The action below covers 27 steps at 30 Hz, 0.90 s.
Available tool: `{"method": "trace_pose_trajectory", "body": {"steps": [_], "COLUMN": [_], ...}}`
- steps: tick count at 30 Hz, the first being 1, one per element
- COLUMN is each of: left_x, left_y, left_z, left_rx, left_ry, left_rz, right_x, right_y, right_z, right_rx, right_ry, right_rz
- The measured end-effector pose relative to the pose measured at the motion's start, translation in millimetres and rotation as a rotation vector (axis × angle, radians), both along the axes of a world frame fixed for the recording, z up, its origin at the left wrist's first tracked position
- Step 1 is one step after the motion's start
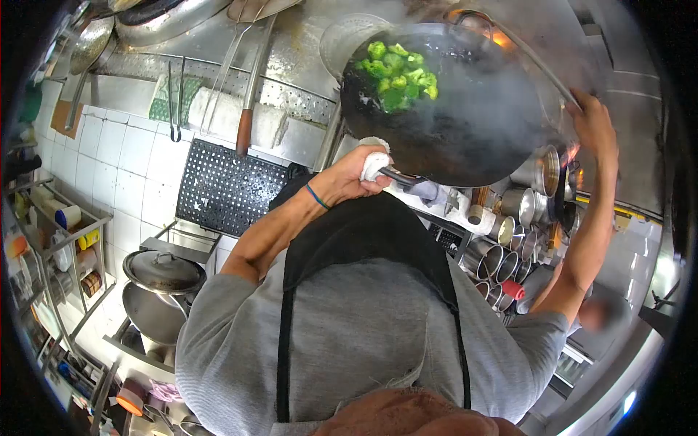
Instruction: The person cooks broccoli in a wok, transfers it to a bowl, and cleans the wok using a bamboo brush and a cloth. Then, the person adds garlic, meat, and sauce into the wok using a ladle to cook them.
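Note:
A dark wok (451, 149) is tilted over the stove, with steam drifting across its right side. Bright green broccoli (398, 76) lies in a heap in its upper left part. My left hand (360, 171) is closed around the wok's handle (402, 176), with a folded white cloth (374, 163) between palm and metal. On the right, my right hand (594, 125) grips the end of a long-handled metal ladle (534, 62). The ladle's round head is at the wok's far rim, beside an orange flame (500, 38), its inside hard to make out through the steam.
A perforated round strainer (349, 43) sits behind the wok's left edge. Tongs (175, 102) and a wooden-handled tool (246, 131) lie along the counter's left. Several metal pots (483, 258) stand at right, near another person (600, 314). A lidded pot (164, 272) is at lower left.

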State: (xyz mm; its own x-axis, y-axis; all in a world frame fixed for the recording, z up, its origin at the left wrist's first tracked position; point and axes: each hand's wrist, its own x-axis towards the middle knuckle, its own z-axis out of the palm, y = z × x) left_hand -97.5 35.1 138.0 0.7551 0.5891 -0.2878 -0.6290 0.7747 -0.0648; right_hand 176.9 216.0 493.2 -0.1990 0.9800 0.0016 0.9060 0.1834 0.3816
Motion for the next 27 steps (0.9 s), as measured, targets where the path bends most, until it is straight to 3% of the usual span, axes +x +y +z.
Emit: {"method": "trace_pose_trajectory", "body": {"steps": [11, 14, 17, 20, 24, 27], "left_x": [-8, -2, 9, 15, 30, 43], "left_y": [10, 14, 21, 24, 28, 32], "left_z": [6, 15, 11, 19, 21, 16], "left_rx": [-0.06, -0.108, -0.063, -0.049, -0.042, -0.036], "left_ry": [-0.304, -0.431, -0.455, -0.684, -0.68, -0.721], "left_rz": [-0.058, -0.037, -0.077, -0.16, -0.159, -0.206], "right_x": [-39, -36, -76, -75, -78, -125], "right_y": [25, 52, 41, 59, 65, 21], "right_z": [32, 45, 58, 78, 104, 127], "right_rx": [0.063, 0.045, 0.007, -0.002, -0.003, -0.099], "right_ry": [-0.292, -0.252, -0.218, -0.307, -0.294, -0.343], "right_rz": [0.167, 0.342, 0.205, 0.281, 0.325, 0.274]}}
